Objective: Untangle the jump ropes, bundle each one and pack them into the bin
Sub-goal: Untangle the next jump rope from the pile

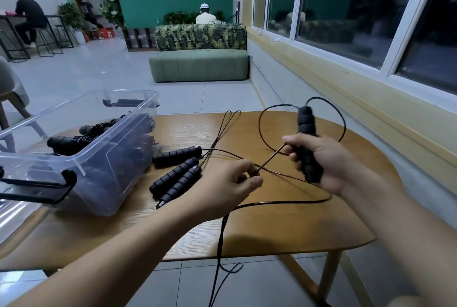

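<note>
Untangling unfinished: right hand (319, 158) fingers clench a foam handle (305, 121), left hand (227, 185) fingers pinch its cord (269, 158) above the table (296, 220). At nine o'clock the clear bin (81, 165) holds bundled ropes (74, 139); three handles (178, 173) beside it remain.

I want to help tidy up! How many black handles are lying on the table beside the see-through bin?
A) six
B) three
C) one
B: three black handles lie side by side on the table next to the bin, while the right hand grips a fourth handle above the table.
</note>
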The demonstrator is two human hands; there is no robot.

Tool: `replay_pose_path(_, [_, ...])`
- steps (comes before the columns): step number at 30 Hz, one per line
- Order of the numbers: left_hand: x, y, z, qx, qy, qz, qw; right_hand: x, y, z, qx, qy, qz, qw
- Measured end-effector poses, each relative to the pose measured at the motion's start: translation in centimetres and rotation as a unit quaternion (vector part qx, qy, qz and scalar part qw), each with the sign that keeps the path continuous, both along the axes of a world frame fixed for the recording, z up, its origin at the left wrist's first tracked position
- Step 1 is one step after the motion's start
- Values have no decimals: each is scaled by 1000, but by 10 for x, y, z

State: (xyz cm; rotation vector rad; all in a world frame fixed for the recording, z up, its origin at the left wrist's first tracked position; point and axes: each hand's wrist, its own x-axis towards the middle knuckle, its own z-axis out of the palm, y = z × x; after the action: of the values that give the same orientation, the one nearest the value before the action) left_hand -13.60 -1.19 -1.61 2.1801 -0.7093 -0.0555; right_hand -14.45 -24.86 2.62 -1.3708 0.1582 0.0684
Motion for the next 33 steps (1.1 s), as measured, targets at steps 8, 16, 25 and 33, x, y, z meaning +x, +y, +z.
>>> replay_pose_path(8, [1, -2, 0, -28, 18, 5, 999, 2, -7, -4, 51, 7, 3, 999])
replay_pose_path(16, [1, -1, -1, -40, 0, 4, 999, -10, 23, -11, -76, -22, 113, 990])
replay_pose_path(25, [1, 0, 2, -42, -13, 21, 999, -5, 17, -9, -94, -33, 86, 991])
replay_pose_path(33, [-1, 4, 8, -34, -16, 30, 999, 9, -24, 3, 67, 3, -65, 996])
